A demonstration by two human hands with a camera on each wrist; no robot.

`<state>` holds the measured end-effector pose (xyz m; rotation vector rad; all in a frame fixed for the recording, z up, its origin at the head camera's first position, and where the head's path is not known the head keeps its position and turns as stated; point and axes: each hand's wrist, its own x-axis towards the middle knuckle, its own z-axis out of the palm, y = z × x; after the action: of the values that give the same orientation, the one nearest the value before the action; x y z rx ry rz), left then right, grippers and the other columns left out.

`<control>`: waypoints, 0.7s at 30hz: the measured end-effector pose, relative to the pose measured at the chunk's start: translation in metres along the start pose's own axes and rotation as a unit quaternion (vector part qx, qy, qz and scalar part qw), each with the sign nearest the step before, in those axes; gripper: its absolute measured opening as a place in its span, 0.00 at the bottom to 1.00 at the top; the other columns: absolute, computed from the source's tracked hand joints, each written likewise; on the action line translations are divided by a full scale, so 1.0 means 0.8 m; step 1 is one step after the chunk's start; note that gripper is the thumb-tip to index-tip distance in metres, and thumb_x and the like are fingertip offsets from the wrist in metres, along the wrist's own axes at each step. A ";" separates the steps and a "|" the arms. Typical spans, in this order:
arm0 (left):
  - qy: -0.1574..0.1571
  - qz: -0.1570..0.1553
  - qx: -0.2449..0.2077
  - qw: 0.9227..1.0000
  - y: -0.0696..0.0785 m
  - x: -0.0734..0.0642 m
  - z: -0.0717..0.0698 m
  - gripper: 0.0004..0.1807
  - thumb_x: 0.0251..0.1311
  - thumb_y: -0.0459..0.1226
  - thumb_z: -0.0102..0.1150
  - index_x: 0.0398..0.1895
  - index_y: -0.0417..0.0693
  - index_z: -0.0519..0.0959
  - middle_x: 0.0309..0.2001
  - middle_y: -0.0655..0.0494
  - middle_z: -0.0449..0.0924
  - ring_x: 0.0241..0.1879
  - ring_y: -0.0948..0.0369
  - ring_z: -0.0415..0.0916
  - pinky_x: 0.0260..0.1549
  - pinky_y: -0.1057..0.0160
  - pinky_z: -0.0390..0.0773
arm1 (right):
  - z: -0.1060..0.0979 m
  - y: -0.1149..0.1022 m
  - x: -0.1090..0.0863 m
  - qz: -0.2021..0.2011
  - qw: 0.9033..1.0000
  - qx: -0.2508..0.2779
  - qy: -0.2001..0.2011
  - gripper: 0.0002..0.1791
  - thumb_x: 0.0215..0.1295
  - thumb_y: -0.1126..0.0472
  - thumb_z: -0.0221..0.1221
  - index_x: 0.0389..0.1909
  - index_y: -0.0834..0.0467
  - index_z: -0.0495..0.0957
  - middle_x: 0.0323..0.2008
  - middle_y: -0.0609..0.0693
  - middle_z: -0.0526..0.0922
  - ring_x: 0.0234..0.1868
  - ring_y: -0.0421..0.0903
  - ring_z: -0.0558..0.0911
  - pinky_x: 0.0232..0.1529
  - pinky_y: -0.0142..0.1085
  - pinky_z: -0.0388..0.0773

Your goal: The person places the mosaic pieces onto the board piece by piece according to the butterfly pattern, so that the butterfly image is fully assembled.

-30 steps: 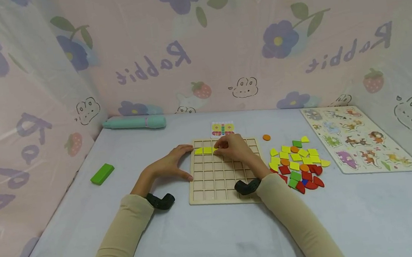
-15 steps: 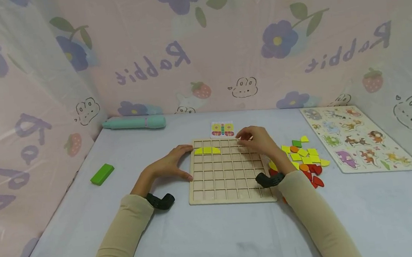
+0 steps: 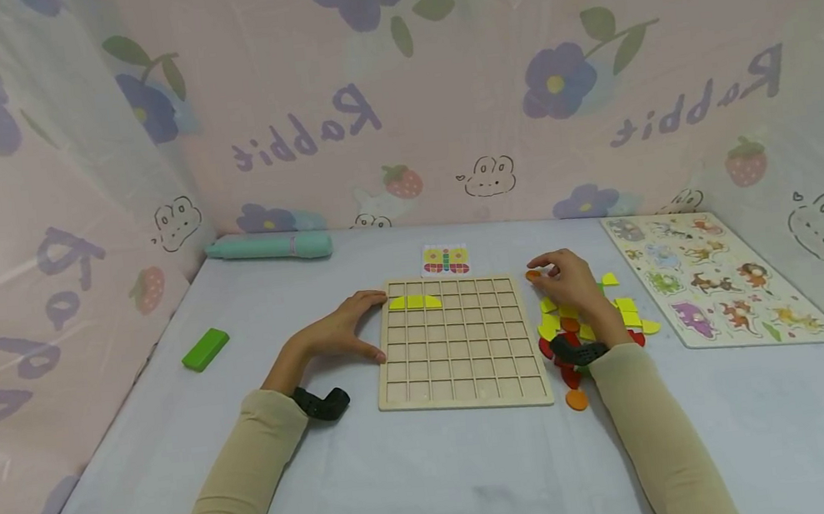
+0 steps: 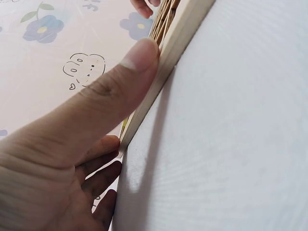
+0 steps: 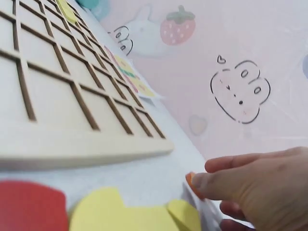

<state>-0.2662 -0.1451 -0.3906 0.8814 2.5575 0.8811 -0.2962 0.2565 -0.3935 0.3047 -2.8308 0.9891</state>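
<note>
A wooden grid board (image 3: 460,352) lies on the table, with a short row of yellow pieces (image 3: 414,302) in its upper left cells. Along the board's left edge rests my left hand (image 3: 340,331), thumb and fingers spread; the left wrist view shows the thumb (image 4: 139,55) touching the side of the board. Beyond the board's upper right corner, my right hand (image 3: 569,281) pinches an orange disc (image 3: 533,275) at the table surface. In the right wrist view, the thumb covers part of this orange disc (image 5: 189,181).
Right of the board lies a pile of yellow, red, green and orange pieces (image 3: 629,318), partly behind the right wrist. A pattern card (image 3: 446,259) sits behind the board. An animal puzzle board (image 3: 719,279), green block (image 3: 205,349) and teal tube (image 3: 271,247) lie farther out.
My right hand has left a yellow piece at the end of the row on the board and moved right to the orange disc. The left hand stays at the board's edge.
</note>
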 end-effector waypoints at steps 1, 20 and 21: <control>0.000 0.000 0.001 1.000 -0.001 0.000 0.000 0.55 0.42 0.48 0.73 0.71 0.42 0.52 0.71 0.47 0.46 0.71 0.50 0.40 0.67 0.48 0.48 | 0.000 0.002 0.000 0.001 1.000 -0.002 -0.003 0.16 0.62 0.65 0.58 0.51 0.64 0.77 0.50 0.63 0.71 0.43 0.56 0.71 0.45 0.48 0.71; 0.002 -0.001 0.000 1.000 -0.003 0.002 0.002 0.56 0.41 0.49 0.73 0.71 0.43 0.52 0.71 0.47 0.47 0.72 0.50 0.40 0.68 0.48 0.47 | 0.006 0.001 0.000 -0.022 1.000 -0.014 -0.015 0.14 0.63 0.63 0.58 0.48 0.65 0.77 0.40 0.60 0.76 0.38 0.53 0.73 0.38 0.40 0.71; 0.001 -0.001 0.001 1.000 -0.003 0.002 0.002 0.56 0.41 0.49 0.73 0.71 0.43 0.52 0.71 0.47 0.46 0.72 0.50 0.40 0.68 0.48 0.47 | 0.006 -0.002 0.001 -0.023 1.000 -0.011 -0.018 0.15 0.64 0.62 0.58 0.49 0.64 0.77 0.40 0.60 0.76 0.39 0.53 0.73 0.38 0.40 0.72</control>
<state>-0.2676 -0.1449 -0.3935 0.8779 2.5609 0.8807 -0.2971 0.2520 -0.3965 0.3867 -2.8511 0.9515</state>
